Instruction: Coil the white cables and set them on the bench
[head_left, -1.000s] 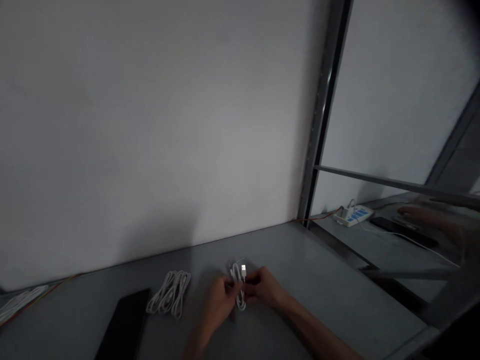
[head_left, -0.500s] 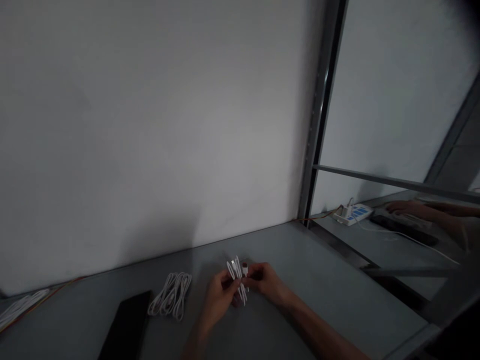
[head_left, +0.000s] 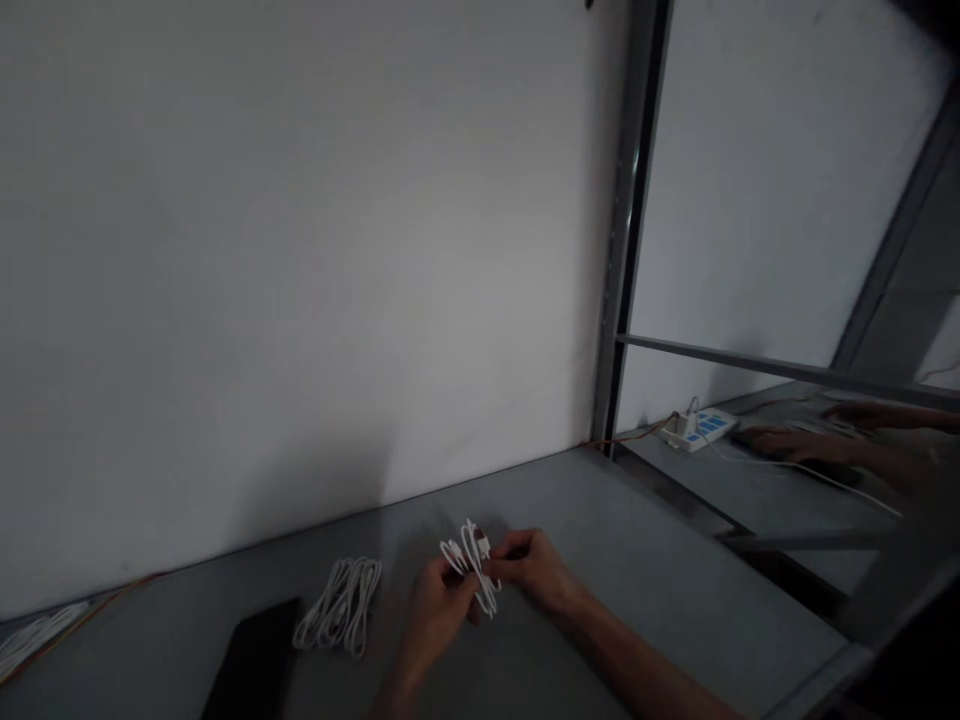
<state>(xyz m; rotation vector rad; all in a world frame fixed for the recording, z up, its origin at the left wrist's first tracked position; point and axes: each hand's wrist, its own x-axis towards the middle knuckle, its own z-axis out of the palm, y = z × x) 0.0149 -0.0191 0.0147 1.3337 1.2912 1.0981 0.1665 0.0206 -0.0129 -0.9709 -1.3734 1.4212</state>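
Observation:
A small coiled white cable [head_left: 471,545] is held up between my two hands above the grey table [head_left: 600,560]. My left hand [head_left: 444,602] pinches the coil from the left, its fingers closed on the loops. From the right, the thumb and fingers of my right hand [head_left: 529,568] are pinched on the same cable, beside a white connector [head_left: 483,548]. Left of my hands, a bundle of white cables [head_left: 341,607] lies on the table, with a flat black object [head_left: 253,660] beside it.
More white cables [head_left: 34,638] lie at the far left by an orange wire. Metal shelf posts [head_left: 621,240] stand at the right. Beyond them are a white power strip [head_left: 699,428] with a plug and another person's hands [head_left: 787,443] over a dark object.
The coil in my hands has turned and its loops spread wider apart. The other person's hands have shifted, with a second hand now showing. The view has moved slightly.

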